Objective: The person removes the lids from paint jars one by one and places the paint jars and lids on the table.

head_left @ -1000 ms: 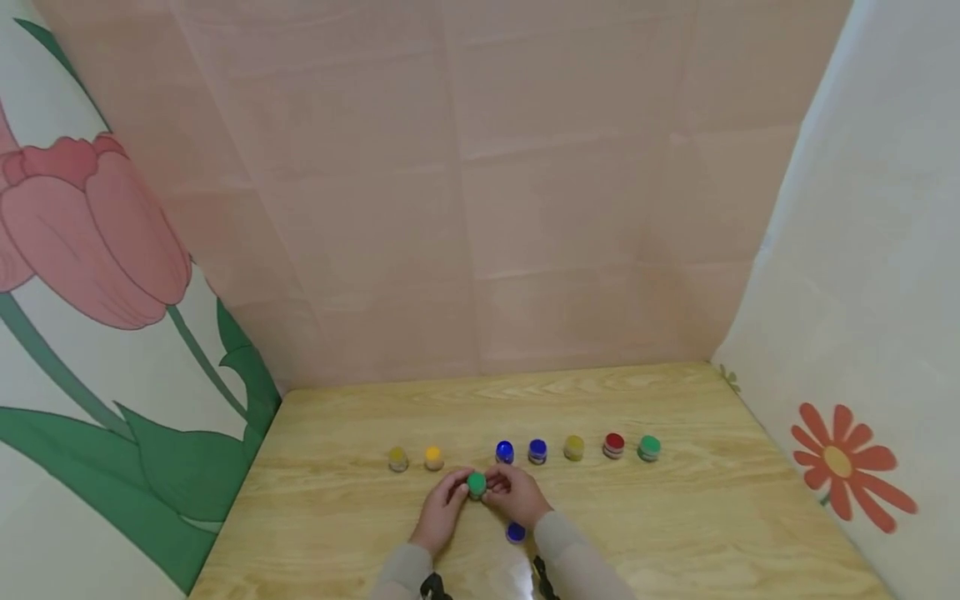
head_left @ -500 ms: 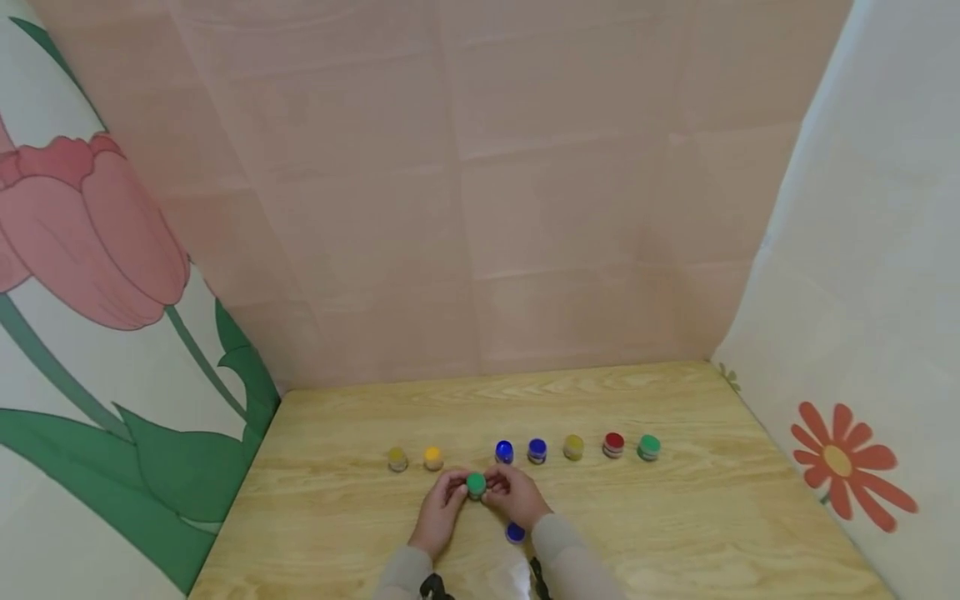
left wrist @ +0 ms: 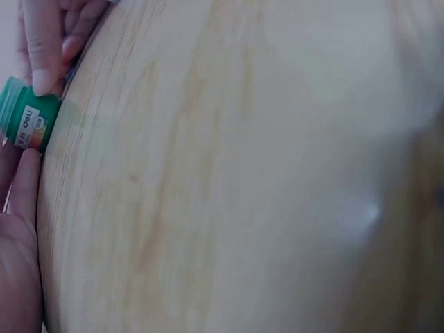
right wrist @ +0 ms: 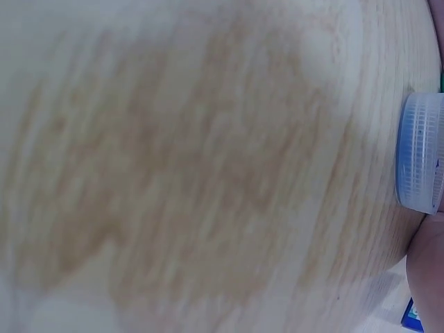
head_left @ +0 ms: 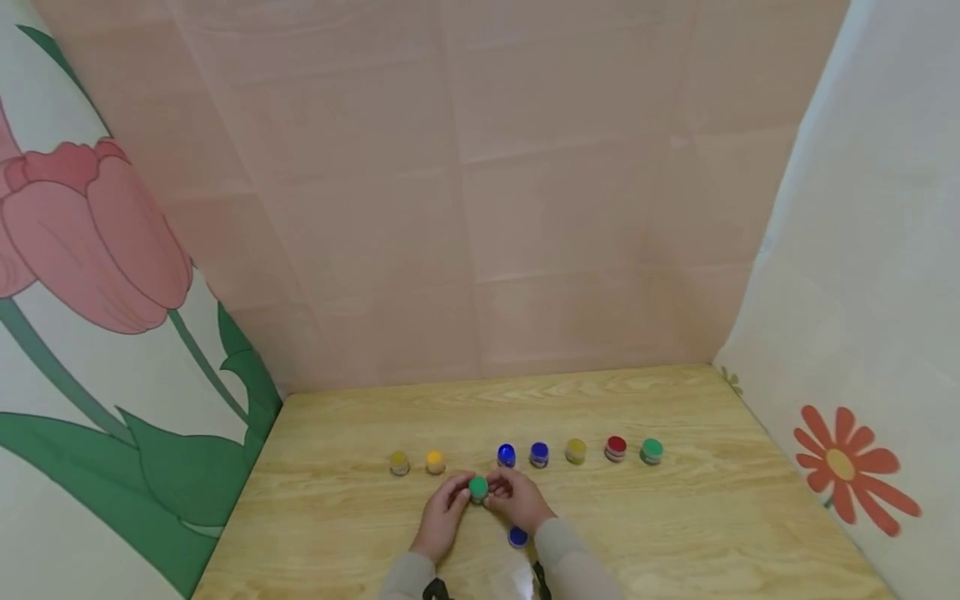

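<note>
Both hands hold a small green-topped jar (head_left: pixel 477 487) above the table, in front of the person. The left hand (head_left: pixel 439 518) pinches it from the left, and the right hand (head_left: pixel 522 500) pinches it from the right. Up close in the left wrist view, the green jar (left wrist: pixel 36 123) lies sideways in the picture, with a printed label and fingertips on two sides. Beside the right wrist stands a blue jar (head_left: pixel 517 537). A ribbed clear lid (right wrist: pixel 422 152) over blue shows at the right wrist view's edge, near part of the right hand (right wrist: pixel 429 274).
Behind the hands runs a row of small jars: dull yellow (head_left: pixel 399 463), orange-yellow (head_left: pixel 435 462), blue (head_left: pixel 506 454), another blue (head_left: pixel 539 454), yellow (head_left: pixel 576 452), red (head_left: pixel 616 448) and green (head_left: pixel 652 451). Printed cloth walls surround the wooden table (head_left: pixel 720 508).
</note>
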`<state>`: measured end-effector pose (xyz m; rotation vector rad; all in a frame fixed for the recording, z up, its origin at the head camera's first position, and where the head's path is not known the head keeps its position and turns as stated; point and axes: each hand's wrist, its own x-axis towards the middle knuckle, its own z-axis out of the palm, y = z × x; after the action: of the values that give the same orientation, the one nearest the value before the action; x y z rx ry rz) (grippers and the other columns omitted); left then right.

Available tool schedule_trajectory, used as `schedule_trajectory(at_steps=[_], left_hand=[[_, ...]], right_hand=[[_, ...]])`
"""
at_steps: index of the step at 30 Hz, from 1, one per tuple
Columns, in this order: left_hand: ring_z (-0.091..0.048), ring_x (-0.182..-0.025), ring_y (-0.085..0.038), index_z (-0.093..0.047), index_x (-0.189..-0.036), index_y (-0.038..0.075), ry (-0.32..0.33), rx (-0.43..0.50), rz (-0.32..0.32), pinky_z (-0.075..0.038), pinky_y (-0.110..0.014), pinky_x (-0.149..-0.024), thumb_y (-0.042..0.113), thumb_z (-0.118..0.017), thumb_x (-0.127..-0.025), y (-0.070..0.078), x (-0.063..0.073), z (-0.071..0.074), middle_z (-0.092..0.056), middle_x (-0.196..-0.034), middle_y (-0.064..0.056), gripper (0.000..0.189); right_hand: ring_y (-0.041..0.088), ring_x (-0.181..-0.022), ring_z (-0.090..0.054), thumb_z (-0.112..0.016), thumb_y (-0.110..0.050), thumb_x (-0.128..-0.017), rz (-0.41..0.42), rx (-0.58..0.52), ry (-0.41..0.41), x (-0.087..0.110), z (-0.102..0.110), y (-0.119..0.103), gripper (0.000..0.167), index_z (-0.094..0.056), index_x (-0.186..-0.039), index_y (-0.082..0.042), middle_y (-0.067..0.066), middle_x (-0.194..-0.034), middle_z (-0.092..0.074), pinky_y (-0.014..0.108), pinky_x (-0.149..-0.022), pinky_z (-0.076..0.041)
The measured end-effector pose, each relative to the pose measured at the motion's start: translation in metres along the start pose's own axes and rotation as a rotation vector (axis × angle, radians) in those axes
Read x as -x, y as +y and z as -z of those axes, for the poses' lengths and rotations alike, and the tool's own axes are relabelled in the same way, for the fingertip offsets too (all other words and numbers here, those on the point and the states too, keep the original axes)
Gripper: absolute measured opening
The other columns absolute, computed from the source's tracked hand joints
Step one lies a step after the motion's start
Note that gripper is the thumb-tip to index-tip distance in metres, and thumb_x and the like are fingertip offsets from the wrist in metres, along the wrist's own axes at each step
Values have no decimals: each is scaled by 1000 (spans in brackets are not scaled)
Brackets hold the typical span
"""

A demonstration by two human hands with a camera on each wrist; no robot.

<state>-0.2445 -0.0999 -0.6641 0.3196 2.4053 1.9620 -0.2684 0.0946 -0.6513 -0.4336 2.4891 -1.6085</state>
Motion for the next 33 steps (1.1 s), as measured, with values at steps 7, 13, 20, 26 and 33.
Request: schedule_trajectory(at_steps=[7, 13, 20, 26, 33], left_hand=[[-62, -117, -26, -60, -132, 2, 28, 14, 37, -49, -24, -97, 11, -55, -104, 9, 2, -3, -66, -126, -10, 30], [-62, -118, -23, -59, -130, 2, 10, 57, 29, -50, -24, -99, 14, -58, -103, -3, -2, -2, -65, -127, -11, 30], [-59, -124, -25, -57, -137, 5, -1, 51, 36, -48, -27, -103, 15, -57, -103, 1, -3, -1, -63, -133, -10, 34], [-59, -124, -25, -60, -136, 6, -1, -25, 42, -48, -33, -104, 15, -57, -103, 2, 0, -1, -65, -131, -6, 34], [-59, -123, -24, -60, -132, 7, -3, 11, 79, -50, -36, -104, 17, -56, -104, 1, -1, 1, -65, -130, -6, 30]], right_hand=[[16, -89, -61, -77, -2, -86, -13, -16, -2, 2, -1, -1, 27, -67, -110, -5, 2, -99, -66, 25, -77, -53], [17, -90, -62, -77, -1, -86, 15, -14, 8, 1, 0, 0, 26, -67, -111, -4, 3, -100, -67, 23, -77, -53], [16, -90, -63, -77, -3, -87, 16, -6, 11, 0, 2, -2, 28, -66, -112, -4, 4, -101, -68, 25, -78, -54], [14, -90, -62, -77, -5, -87, -21, -29, -6, 2, 1, -2, 28, -67, -113, -5, 3, -102, -68, 27, -78, -54], [18, -91, -62, -77, -2, -87, -10, -48, -7, 2, 0, -2, 28, -66, -113, -3, 5, -102, -67, 25, -77, -53]])
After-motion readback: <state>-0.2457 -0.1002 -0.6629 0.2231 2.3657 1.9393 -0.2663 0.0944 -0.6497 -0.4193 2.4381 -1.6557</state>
